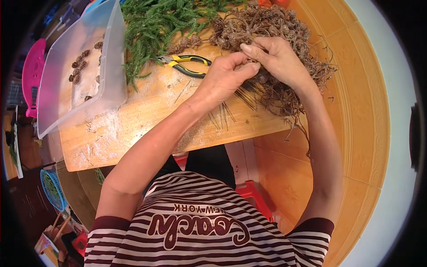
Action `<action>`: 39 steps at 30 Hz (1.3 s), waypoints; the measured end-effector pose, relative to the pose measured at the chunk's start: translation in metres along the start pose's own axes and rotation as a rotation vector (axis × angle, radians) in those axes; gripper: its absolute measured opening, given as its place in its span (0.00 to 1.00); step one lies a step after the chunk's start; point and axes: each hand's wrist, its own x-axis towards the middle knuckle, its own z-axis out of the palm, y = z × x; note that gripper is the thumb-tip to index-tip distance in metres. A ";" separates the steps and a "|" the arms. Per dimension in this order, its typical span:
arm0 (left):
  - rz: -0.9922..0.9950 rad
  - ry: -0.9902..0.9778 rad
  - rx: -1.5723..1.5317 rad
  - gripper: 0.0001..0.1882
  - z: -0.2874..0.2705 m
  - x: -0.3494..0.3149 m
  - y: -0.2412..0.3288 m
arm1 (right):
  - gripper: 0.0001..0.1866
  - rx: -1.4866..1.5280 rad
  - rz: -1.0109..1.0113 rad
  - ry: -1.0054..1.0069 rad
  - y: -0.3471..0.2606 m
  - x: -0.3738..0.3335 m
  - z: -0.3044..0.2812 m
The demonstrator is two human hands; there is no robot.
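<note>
Thin, dark, straight strands (pixel 221 116) lie near the front edge of the pale-brown wooden worktop (pixel 147 118). Beyond them, the left hand (pixel 224 73) and right hand (pixel 284 62) meet. Each grip is closed, thumb to fingers; any item between is too small to tell. Pliers with yellow-and-black handles (pixel 192 58) lie left of the hands. The tangled heap of brown cones on wiry stems (pixel 284 24) lies behind and beside the right hand. Green needled sprigs (pixel 155 31) lie at far left of it.

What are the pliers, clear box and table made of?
Pliers: tips look metal, grey and shiny; yellow-and-black handles, probably plastic or rubber.
Clear box: probably plastic, with thin, cloudy walls.
Table: likely smooth wood, yellow-brown with grain-like streaks.
</note>
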 end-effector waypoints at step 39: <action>0.321 0.282 1.431 0.20 -0.159 -0.070 0.121 | 0.16 0.119 -0.011 0.135 -0.001 -0.011 -0.048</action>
